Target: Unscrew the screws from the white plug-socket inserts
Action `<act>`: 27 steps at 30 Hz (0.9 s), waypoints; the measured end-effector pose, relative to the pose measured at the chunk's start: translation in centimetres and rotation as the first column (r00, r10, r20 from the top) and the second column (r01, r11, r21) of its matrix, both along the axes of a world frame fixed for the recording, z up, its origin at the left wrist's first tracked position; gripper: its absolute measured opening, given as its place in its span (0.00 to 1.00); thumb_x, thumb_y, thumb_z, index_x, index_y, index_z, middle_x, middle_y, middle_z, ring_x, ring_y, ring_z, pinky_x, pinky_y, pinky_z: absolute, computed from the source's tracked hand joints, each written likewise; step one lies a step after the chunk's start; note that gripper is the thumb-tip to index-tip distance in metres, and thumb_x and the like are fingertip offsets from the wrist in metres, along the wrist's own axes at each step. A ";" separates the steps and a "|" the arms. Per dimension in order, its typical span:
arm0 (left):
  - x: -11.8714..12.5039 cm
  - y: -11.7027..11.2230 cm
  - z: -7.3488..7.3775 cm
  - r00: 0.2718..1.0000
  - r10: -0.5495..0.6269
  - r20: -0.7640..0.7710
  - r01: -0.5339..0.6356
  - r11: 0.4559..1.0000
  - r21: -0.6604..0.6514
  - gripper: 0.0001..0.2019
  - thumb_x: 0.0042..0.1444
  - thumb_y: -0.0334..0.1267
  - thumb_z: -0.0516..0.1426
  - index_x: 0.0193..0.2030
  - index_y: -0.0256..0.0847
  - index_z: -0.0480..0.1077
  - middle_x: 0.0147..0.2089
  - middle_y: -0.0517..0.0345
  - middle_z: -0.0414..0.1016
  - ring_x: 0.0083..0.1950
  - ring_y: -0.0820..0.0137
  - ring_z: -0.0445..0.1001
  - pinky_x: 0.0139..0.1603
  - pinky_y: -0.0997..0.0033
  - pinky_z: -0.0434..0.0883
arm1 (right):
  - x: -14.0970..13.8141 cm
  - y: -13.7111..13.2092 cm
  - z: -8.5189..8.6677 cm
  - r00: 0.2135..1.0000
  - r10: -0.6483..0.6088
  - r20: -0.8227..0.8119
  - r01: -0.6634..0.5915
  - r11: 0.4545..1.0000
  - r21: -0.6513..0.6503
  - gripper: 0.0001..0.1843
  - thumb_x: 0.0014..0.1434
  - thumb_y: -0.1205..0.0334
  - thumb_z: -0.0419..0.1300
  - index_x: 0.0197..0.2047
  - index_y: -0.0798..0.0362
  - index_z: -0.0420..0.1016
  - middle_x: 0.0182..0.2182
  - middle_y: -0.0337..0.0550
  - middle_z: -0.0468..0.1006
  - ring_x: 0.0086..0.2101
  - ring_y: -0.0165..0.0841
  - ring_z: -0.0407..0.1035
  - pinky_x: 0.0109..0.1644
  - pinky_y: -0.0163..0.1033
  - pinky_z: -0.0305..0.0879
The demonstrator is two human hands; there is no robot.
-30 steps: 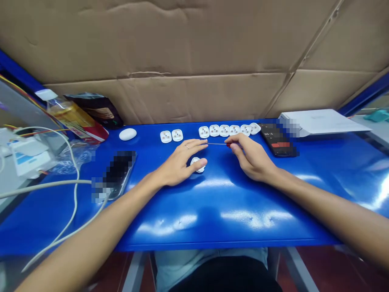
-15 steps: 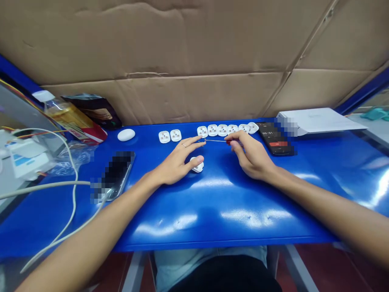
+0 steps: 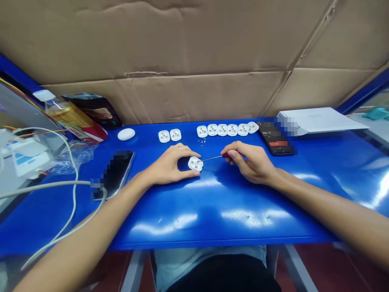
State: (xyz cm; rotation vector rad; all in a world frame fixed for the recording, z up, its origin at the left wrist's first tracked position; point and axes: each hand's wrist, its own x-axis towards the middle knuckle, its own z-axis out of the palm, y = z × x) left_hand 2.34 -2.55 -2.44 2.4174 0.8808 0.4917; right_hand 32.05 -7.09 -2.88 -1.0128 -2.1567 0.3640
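Between the thumb and forefinger of my left hand [image 3: 170, 164] a white plastic plug part [image 3: 192, 165] with metal fittings inside lies steadied on the blue table. My right hand [image 3: 251, 162] is closed round the red handle of a screwdriver [image 3: 212, 157]. Its thin shaft points left, and the tip reaches into the plug part. Just behind lie several tiny screws [image 3: 202, 142]. A row of similar white plug parts [image 3: 223, 129] runs along the back of the table, and two more white parts [image 3: 169, 136] sit left of that row.
At the right back are a phone with a timer [image 3: 275, 140] and a white box [image 3: 322, 121]. A second phone [image 3: 118, 174], a looping white cable [image 3: 74, 194], a bottle [image 3: 68, 117] and a white oval case [image 3: 126, 134] occupy the left. Cardboard [image 3: 194, 52] walls the back.
My left hand has drawn back from near the small screws and closed on the plug part. The screwdriver tip has moved from the screws toward me, onto the plug part.
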 end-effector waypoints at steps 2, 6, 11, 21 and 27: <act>0.0 0.0 0.0 1.000 -0.006 0.004 0.006 1.000 0.004 0.25 0.61 0.57 0.68 0.58 0.45 0.81 0.53 0.51 0.84 0.54 0.57 0.78 0.59 0.55 0.71 | 0.0 -0.1 0.0 1.000 -0.005 0.011 0.005 1.000 0.001 0.16 0.79 0.56 0.50 0.47 0.50 0.78 0.36 0.43 0.84 0.34 0.34 0.78 0.43 0.38 0.73; 0.0 0.0 0.0 1.000 -0.015 -0.008 0.015 1.000 0.006 0.24 0.62 0.56 0.68 0.58 0.44 0.82 0.51 0.52 0.84 0.53 0.57 0.77 0.56 0.56 0.71 | 0.0 0.0 -0.2 1.000 -0.007 0.028 0.007 1.000 -0.001 0.15 0.79 0.57 0.50 0.48 0.50 0.78 0.37 0.43 0.84 0.34 0.34 0.78 0.44 0.38 0.73; 0.0 0.0 0.0 1.000 -0.024 -0.005 0.024 1.000 0.012 0.23 0.62 0.55 0.68 0.58 0.43 0.82 0.50 0.52 0.85 0.51 0.59 0.77 0.55 0.58 0.71 | 0.0 0.0 -0.4 1.000 0.013 0.023 -0.014 0.999 0.043 0.14 0.78 0.59 0.51 0.48 0.50 0.78 0.37 0.43 0.85 0.33 0.33 0.79 0.42 0.38 0.74; 0.0 0.1 0.0 0.999 -0.024 -0.029 0.025 1.000 0.008 0.24 0.63 0.56 0.67 0.59 0.44 0.82 0.49 0.52 0.85 0.51 0.58 0.78 0.54 0.58 0.70 | 0.0 -0.1 -0.1 1.000 -0.011 0.028 0.011 1.000 0.014 0.15 0.78 0.57 0.50 0.48 0.49 0.78 0.36 0.44 0.85 0.34 0.35 0.79 0.43 0.40 0.75; -0.1 0.2 0.0 0.999 -0.030 -0.036 0.031 0.999 0.014 0.24 0.62 0.56 0.68 0.59 0.44 0.82 0.48 0.52 0.85 0.50 0.59 0.78 0.53 0.59 0.70 | -0.1 0.0 -0.2 0.999 0.003 0.046 -0.004 1.000 0.012 0.14 0.78 0.59 0.50 0.48 0.51 0.77 0.37 0.45 0.85 0.34 0.35 0.79 0.42 0.40 0.75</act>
